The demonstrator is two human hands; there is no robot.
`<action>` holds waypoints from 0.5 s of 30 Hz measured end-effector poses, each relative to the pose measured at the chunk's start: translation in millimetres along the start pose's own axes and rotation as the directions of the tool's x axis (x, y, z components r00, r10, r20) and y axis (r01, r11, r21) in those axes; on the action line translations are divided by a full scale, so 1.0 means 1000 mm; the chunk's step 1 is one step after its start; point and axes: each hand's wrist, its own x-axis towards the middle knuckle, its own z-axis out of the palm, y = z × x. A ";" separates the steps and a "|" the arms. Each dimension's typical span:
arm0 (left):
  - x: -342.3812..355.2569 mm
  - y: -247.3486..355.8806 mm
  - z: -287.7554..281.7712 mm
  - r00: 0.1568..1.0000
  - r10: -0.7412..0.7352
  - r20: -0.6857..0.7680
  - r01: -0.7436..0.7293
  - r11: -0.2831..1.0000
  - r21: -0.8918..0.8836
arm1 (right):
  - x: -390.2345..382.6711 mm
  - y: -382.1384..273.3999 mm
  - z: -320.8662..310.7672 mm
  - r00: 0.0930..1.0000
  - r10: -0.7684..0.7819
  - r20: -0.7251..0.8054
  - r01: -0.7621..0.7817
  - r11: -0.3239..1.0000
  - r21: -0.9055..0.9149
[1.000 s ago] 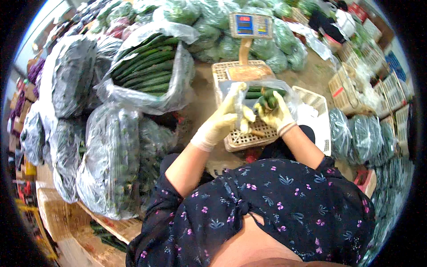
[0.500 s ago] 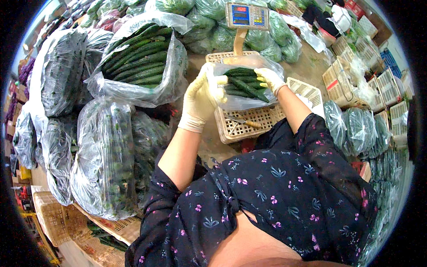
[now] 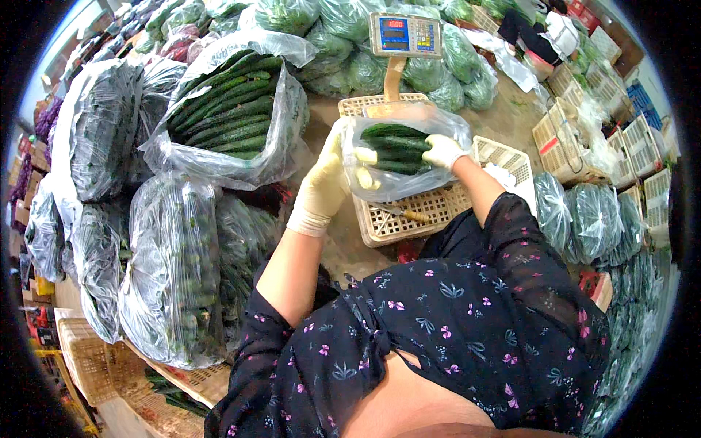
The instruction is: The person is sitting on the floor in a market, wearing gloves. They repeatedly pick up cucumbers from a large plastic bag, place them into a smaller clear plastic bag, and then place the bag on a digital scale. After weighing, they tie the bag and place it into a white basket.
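Pale gloves cover both my hands. My left hand [image 3: 342,160] grips the left side of a clear plastic bag [image 3: 376,186], which holds several dark green cucumbers [image 3: 391,146]. On the bag's right side my right hand [image 3: 440,153] is closed on the ends of cucumbers inside it. Beneath the bag is a beige plastic crate [image 3: 387,233], with a knife [image 3: 409,214] lying in it. Behind them stands a scale display [image 3: 405,36] on a post above a platform [image 3: 388,111].
A large open bag of cucumbers [image 3: 226,124] and wrapped bundles [image 3: 171,277] crowd the left. A white crate [image 3: 507,153], more crates [image 3: 555,135] and dark bagged produce [image 3: 591,219] line the right. Green bagged vegetables [image 3: 339,58] are piled behind. Another person [image 3: 555,36] is at back right.
The bag has opened out over the crate, showing cucumbers lying side by side. My right hand has moved down onto their ends, and the cucumber that lay diagonally now lines up with the others.
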 end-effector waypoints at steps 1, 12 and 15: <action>0.001 -0.001 0.002 0.999 0.032 -0.006 -0.031 0.998 0.059 | 0.005 0.007 -0.019 1.000 0.000 0.028 -0.003 0.996 0.085; -0.006 -0.009 -0.009 0.996 -0.091 -0.008 0.092 0.992 0.086 | -0.027 0.057 -0.176 0.902 0.370 0.223 -0.220 0.838 -0.500; -0.010 -0.013 -0.016 0.989 -0.114 -0.092 0.125 0.985 0.122 | -0.011 -0.011 -0.188 0.961 -0.114 0.254 0.018 0.935 0.354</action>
